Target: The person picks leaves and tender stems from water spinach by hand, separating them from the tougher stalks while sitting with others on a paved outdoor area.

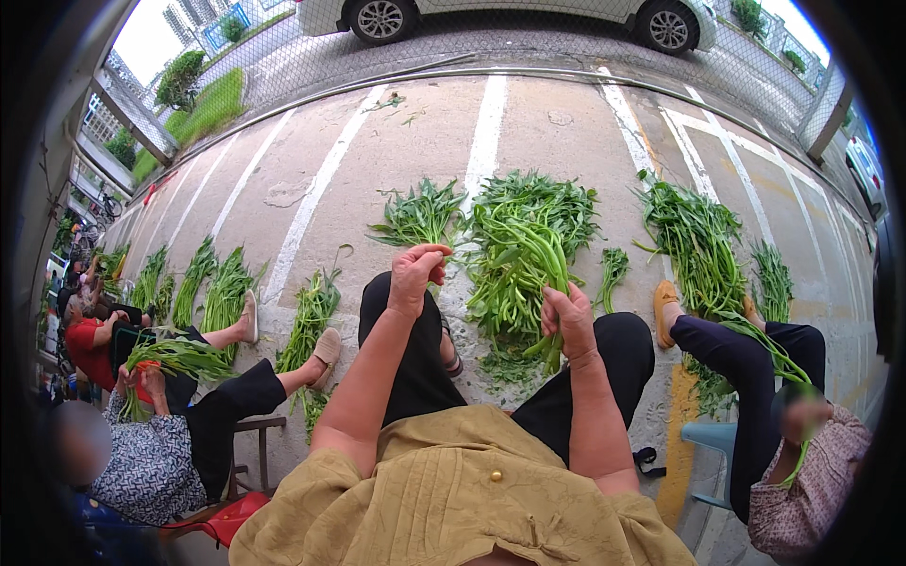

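My right hand (570,322) is closed around the lower stems of a bunch of leafy green vegetable stalks (534,247), whose tops lean up and to the left. My left hand (419,277) is raised over my knee with thumb and fingertips pinched together; whether something thin is between them cannot be told. Beneath the held bunch lies a large pile of the same greens (545,194) on the pavement. A smaller leafy bunch (423,212) rests on the ground just beyond my left hand. Loose trimmed leaves (509,364) are scattered between my feet.
At left, a seated person in a patterned top (141,460) holds greens; more bunches (230,290) lie beyond. At right, another seated person (807,481) holds stalks beside a large pile (697,240). A blue plastic stool (711,439) stands there. A wire fence (460,60) and white car are ahead.
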